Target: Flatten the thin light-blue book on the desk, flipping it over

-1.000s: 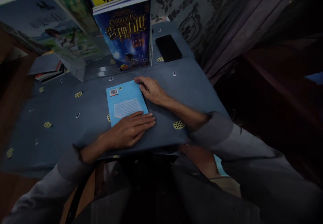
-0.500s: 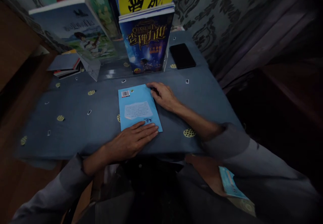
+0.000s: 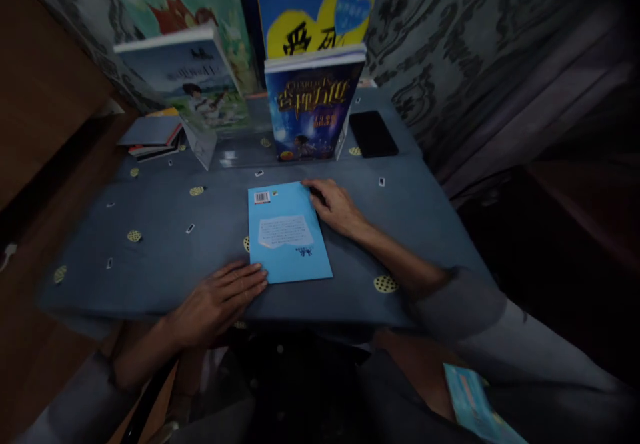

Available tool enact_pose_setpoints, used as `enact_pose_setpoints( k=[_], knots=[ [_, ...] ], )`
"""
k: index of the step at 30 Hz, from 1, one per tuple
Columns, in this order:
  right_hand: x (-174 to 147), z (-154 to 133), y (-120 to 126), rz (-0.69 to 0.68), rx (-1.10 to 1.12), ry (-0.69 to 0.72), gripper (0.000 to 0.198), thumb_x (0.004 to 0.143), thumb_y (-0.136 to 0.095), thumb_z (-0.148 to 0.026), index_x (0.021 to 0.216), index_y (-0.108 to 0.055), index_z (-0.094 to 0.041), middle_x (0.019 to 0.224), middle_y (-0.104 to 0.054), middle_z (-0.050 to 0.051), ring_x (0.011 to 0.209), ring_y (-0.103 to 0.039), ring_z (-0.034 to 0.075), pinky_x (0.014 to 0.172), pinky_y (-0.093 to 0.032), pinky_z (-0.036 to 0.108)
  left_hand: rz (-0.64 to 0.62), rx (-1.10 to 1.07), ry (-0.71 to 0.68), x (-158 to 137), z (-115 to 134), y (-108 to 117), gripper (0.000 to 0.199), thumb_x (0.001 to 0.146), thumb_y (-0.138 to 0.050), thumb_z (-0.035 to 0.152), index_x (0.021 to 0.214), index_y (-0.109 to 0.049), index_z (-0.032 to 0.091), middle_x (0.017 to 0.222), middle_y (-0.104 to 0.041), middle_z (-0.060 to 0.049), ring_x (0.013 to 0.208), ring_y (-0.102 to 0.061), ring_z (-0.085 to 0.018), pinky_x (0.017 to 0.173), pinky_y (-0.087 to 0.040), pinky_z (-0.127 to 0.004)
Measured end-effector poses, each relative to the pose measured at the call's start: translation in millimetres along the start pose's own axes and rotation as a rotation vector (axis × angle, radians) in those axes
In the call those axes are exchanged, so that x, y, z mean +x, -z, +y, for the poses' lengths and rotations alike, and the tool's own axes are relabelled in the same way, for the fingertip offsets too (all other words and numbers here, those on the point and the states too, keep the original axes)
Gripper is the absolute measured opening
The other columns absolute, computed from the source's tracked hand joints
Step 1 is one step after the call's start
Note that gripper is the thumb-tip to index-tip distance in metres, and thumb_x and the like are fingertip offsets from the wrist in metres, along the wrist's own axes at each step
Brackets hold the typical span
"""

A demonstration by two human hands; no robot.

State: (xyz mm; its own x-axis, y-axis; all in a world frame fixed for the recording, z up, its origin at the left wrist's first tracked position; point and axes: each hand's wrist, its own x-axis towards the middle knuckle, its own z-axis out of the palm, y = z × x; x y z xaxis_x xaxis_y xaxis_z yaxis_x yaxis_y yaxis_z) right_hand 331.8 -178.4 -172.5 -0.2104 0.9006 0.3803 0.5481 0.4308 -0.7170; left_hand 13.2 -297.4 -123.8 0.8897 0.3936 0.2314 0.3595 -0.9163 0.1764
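A light blue book [image 3: 289, 257] lies flat on the table, with a barcode at its far left corner and a pale text panel in the middle. My left hand [image 3: 217, 299] rests at the book's near left corner, open, its fingers stretched out and lying flat with the tips touching the cover. At the far right corner, my right hand [image 3: 341, 211] has its fingers bent and closed on the book's edge, thumb on the right side and index finger at the corner.
Books stand in clear holders at the back, among them a dark blue book [image 3: 313, 107] and a pale landscape book [image 3: 193, 87]. A black phone [image 3: 373, 134] lies right of them. Small stacked books [image 3: 150, 131] sit at the left. A patterned cloth covers the table [image 3: 165, 264].
My left hand has slid left, off the lower part of the cover to the book's near left corner. The right hand stays at the far right corner. The view has shifted slightly.
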Motion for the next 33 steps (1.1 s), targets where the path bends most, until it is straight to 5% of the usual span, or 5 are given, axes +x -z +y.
enact_pose_setpoints(
  k=[6, 12, 19, 24, 33],
  knots=[
    [12.9, 4.2, -2.6, -0.026, -0.094, 0.069, 0.036, 0.087, -0.051, -0.019, 0.118, -0.069, -0.020, 0.122, -0.071, 0.013, 0.118, -0.060, 0.031, 0.104, -0.047, 0.054, 0.083, 0.141, -0.005, 1.8, -5.7, -6.3, 0.050, 0.099, -0.047, 0.008, 0.148, -0.045, 0.015, 0.130, -0.070, -0.012, 0.127, -0.064, -0.022, 0.097, -0.059, -0.037],
    [-1.2, -7.3, 11.4, -0.055, -0.241, -0.008, 0.035, 0.089, -0.051, -0.019, 0.120, -0.069, -0.015, 0.111, -0.071, 0.014, 0.103, -0.061, 0.030, 0.095, -0.048, 0.046, -0.078, 0.125, 0.051, -1.3, -18.1, 1.5, 0.060, 0.089, -0.043, -0.002, 0.145, -0.045, 0.018, 0.145, -0.060, -0.011, 0.137, -0.055, -0.023, 0.109, -0.050, -0.044],
    [-30.5, -22.1, 25.4, 0.022, -0.287, -0.123, 0.029, 0.089, -0.051, -0.017, 0.108, -0.073, -0.017, 0.096, -0.072, 0.011, 0.095, -0.062, 0.028, 0.089, -0.048, 0.041, -0.187, 0.152, 0.203, 5.5, -41.5, 30.3, 0.039, 0.100, -0.039, 0.009, 0.131, -0.058, 0.021, 0.145, -0.061, -0.007, 0.138, -0.054, -0.023, 0.113, -0.046, -0.045],
    [-39.0, -29.0, 29.3, 0.070, -0.183, -0.147, 0.027, 0.091, -0.051, -0.018, 0.103, -0.074, -0.020, 0.090, -0.073, 0.007, 0.079, -0.062, 0.022, 0.075, -0.049, 0.034, -0.220, 0.148, 0.288, 50.4, -59.8, 28.3, 0.039, 0.105, -0.039, 0.028, 0.140, -0.055, 0.022, 0.147, -0.059, -0.009, 0.138, -0.054, -0.024, 0.116, -0.041, -0.048],
    [-35.1, -25.2, 36.4, 0.070, -0.141, -0.193, 0.028, 0.093, -0.051, -0.018, 0.109, -0.074, -0.019, 0.093, -0.076, 0.008, 0.079, -0.066, 0.020, 0.075, -0.048, 0.031, -0.117, 0.105, 0.373, 143.1, -87.5, -19.5, 0.048, 0.105, -0.036, 0.032, 0.148, -0.048, 0.013, 0.157, -0.047, -0.014, 0.147, -0.043, -0.026, 0.120, -0.036, -0.048]
  ],
)
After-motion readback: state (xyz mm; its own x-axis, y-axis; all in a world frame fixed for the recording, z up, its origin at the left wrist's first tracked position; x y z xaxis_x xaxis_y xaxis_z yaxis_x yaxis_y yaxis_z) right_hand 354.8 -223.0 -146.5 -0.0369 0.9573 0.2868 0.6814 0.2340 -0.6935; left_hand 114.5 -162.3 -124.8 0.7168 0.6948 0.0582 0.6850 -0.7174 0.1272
